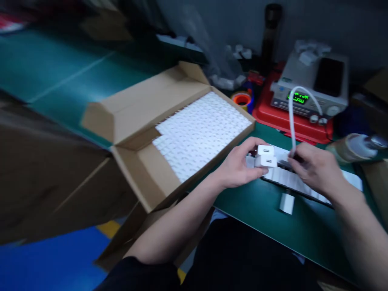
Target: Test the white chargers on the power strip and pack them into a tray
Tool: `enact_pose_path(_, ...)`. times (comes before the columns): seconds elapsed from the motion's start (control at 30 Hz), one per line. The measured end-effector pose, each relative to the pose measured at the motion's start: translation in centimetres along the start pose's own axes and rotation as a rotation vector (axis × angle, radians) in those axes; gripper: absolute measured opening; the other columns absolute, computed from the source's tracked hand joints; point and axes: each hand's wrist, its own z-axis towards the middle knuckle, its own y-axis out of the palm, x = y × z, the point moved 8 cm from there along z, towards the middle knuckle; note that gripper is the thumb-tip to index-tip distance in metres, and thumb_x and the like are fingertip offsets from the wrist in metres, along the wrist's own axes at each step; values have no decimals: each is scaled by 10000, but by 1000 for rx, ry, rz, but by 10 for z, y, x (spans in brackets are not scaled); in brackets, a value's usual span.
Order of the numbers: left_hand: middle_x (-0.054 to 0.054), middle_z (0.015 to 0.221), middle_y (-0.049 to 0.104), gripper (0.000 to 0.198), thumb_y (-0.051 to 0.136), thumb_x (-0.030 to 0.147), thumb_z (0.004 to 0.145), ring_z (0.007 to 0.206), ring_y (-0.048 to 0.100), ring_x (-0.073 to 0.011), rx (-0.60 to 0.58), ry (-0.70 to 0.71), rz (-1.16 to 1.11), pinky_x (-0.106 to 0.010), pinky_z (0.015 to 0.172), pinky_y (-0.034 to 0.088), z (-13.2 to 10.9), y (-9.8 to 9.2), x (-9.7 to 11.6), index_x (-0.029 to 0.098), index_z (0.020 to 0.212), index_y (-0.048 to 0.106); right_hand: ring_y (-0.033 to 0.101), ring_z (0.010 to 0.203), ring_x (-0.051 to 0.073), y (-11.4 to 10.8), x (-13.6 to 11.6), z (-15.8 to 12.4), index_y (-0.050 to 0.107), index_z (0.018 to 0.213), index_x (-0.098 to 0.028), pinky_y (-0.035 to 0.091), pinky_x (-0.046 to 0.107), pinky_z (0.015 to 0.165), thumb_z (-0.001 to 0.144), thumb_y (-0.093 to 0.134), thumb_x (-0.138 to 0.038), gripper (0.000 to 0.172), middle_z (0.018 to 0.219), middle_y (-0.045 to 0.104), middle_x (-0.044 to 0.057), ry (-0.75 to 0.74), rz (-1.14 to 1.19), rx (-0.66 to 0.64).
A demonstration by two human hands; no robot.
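Observation:
Two white USB charger blocks (266, 156) are pinched between the thumb and fingers of my left hand (241, 163), their port faces turned up toward me. My right hand (315, 165) grips the end of a white cable (291, 117), which arcs up and over to the front of a grey test instrument (309, 87) with a green lit display. Under both hands lies a long white strip (298, 184) with a dark edge, partly covered by my right hand. Another white charger block (287, 203) sits at the strip's near edge.
An open cardboard box (130, 161) holding rows of white pieces (203, 135) stands to the left. The instrument rests on a red tray (266, 107). Tape rolls (242, 98), a bottle (353, 147) and a dark phone-like slab (330, 76) are around it on the green table (242, 206).

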Motion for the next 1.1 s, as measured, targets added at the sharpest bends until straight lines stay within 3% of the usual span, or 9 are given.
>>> enact_pose_path(0.13,-62,1179,694,591,698,374,792,994,686,-246,149,-88,89,-396,853,586,-54,-75,8,283,1355,545,670,646,210,-1,7,5,662,899,-246,467,326,535,1004,463,-514,351,830,725,39,-4,-91,-12)
enact_pose_path(0.33,-146,1047,709,559,777,342,668,903,691,-323,721,-597,746,-467,752,589,-137,-253,-38,191,1173,589,643,595,222,6,18,0,667,922,-294,413,322,442,981,355,-719,531,809,727,47,18,-154,-8)
enact_pose_path(0.5,-176,944,721,442,809,302,622,932,701,-362,690,-786,849,-514,806,582,-143,-300,-86,156,985,602,677,660,238,12,29,-5,666,974,-309,448,331,474,983,400,-675,453,885,742,53,70,-172,-50)
enact_pose_path(0.67,-230,1235,692,623,752,219,727,1052,711,-302,719,-724,419,-444,888,598,-133,-275,-80,128,1299,522,692,690,224,5,14,-1,675,957,-268,489,324,537,1002,466,-519,330,889,749,48,24,-117,20)
enact_pose_path(0.8,-165,1287,678,569,698,282,829,1028,701,-302,668,-583,829,-510,960,557,-117,-226,-19,173,1365,540,708,801,229,4,3,1,669,909,-217,528,338,661,978,526,-339,200,924,745,69,26,-24,25)
enact_pose_path(0.87,-104,1212,700,452,637,334,900,926,704,-239,560,-360,842,-427,871,590,-98,-176,4,212,1331,573,709,819,234,2,9,-2,677,901,-217,540,353,698,961,550,-312,170,914,747,67,88,83,47)
enact_pose_path(0.93,-87,1221,691,445,608,366,938,933,703,-219,289,-181,758,-370,812,604,-76,-107,6,241,1360,547,709,800,228,-4,25,-10,689,908,-223,554,360,713,939,590,-311,136,896,750,56,202,245,112)
enact_pose_path(1.03,-158,1432,572,625,664,378,915,1211,627,-314,-60,-87,795,-458,953,582,-50,-11,-18,207,1473,441,701,758,213,-15,52,-30,703,920,-217,562,354,701,897,657,-318,113,884,751,47,370,435,225)
enact_pose_path(1.1,-219,1457,520,641,686,352,901,1281,560,-387,-71,-102,892,-541,990,550,-39,23,-39,149,1460,449,695,761,214,-18,60,-40,707,909,-214,549,352,703,885,671,-305,100,870,747,45,397,416,217)
